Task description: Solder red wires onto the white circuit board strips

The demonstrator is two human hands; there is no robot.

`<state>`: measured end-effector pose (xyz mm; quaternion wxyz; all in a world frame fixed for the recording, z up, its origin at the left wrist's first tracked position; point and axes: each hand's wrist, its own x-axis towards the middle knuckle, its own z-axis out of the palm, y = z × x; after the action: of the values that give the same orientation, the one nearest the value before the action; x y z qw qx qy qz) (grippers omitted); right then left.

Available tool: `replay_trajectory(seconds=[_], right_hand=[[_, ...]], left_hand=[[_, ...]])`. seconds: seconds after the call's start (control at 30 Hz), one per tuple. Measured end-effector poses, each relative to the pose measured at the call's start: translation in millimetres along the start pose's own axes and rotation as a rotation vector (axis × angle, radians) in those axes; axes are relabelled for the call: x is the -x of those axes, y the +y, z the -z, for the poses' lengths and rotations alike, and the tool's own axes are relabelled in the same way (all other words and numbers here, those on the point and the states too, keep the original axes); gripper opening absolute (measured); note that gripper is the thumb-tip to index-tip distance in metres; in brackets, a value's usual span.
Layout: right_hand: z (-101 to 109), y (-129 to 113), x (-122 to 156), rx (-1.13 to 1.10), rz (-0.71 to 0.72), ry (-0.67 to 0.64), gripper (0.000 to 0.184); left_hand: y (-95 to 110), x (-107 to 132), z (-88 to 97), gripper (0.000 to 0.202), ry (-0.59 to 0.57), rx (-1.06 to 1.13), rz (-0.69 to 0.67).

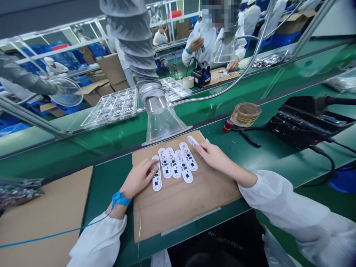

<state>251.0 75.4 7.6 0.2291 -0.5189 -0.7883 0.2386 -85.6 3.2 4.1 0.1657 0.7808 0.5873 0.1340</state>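
Several white oblong circuit boards (176,163) lie side by side on a brown cardboard mat (180,204). My left hand (138,179), with a blue wrist strap (120,199), rests on the leftmost board (157,180), its fingers curled and pressing it down. My right hand (213,155) lies at the right end of the row, fingertips touching one more white board (192,140) near the mat's far edge. A clear extraction funnel (161,122) hangs just behind the boards.
A tape roll (246,114), red-handled cutters (239,131) and a black device with cables (303,122) sit to the right. A clear tray of parts (112,107) lies beyond the conveyor. Another cardboard sheet (41,218) lies left. A person works opposite (214,40).
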Motion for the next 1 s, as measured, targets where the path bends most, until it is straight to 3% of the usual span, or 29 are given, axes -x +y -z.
replay_trajectory(seconds=[0.13,0.27,0.4,0.53,0.7,0.87,1.0], right_hand=[[2,19,-12,0.017,-0.014,0.047,0.04],[-4,24,-14,0.018,-0.007,0.096,0.029],[-13,19,-10,0.027,0.081,0.064,0.022],[-12,14,0,0.057,0.218,0.025,0.03],[-13,1,24,0.168,0.651,-0.167,0.06],[-24,-14,47,0.194,0.639,-0.251,0.061],[-31,-15,55,0.174,0.629,-0.235,0.06]], left_hand=[[0,25,-1.0,0.042,0.089,-0.006,0.046],[8,39,-5.8,0.045,-0.026,-0.127,-0.055],[18,32,-9.9,0.048,-0.016,-0.245,0.048],[22,15,-11.4,0.049,0.006,-0.225,0.053],[21,14,-8.4,0.053,-0.061,-0.251,-0.086],[20,38,-6.6,0.055,-0.092,-0.244,-0.11],[20,62,-7.6,0.054,-0.09,-0.26,-0.107]])
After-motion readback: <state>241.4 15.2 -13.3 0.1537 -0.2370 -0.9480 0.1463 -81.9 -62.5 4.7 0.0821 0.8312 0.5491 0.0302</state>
